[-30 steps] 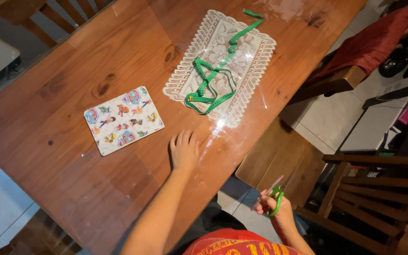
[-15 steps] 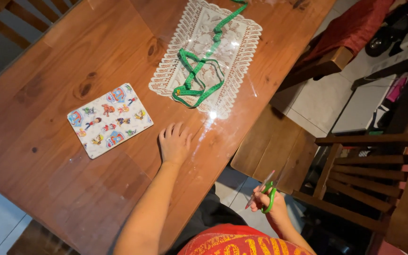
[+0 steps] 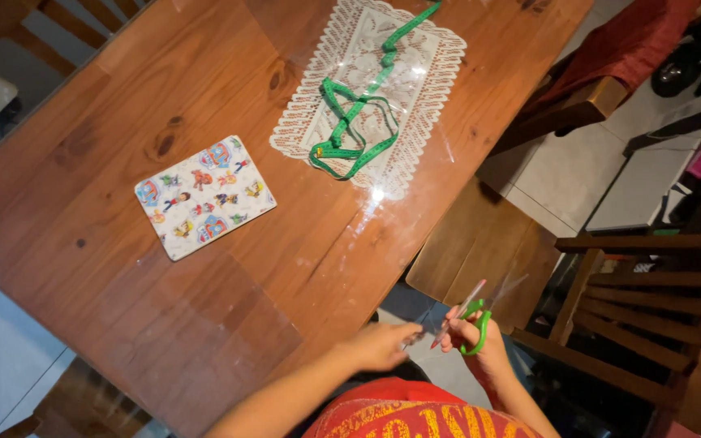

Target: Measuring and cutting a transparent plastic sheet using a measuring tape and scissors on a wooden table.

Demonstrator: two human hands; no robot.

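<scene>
The green-handled scissors are held in the right hand, off the edge of the tabletop and above the gap by the wooden chair seat. The fingers are closed through the green loops, and the blades are seen a little apart, pointing up. The left hand has been lifted off the tabletop, where it lay flat a moment ago, and has been brought across close to the scissors; its fingers are blurred, so how far open they are cannot be told, and nothing is seen held in them. So both hands are now gathered at the scissors, away from the other things. On the tabletop, a card with cartoon pictures is left lying flat. Farther off, a green measuring tape is coiled on a white lace mat.
</scene>
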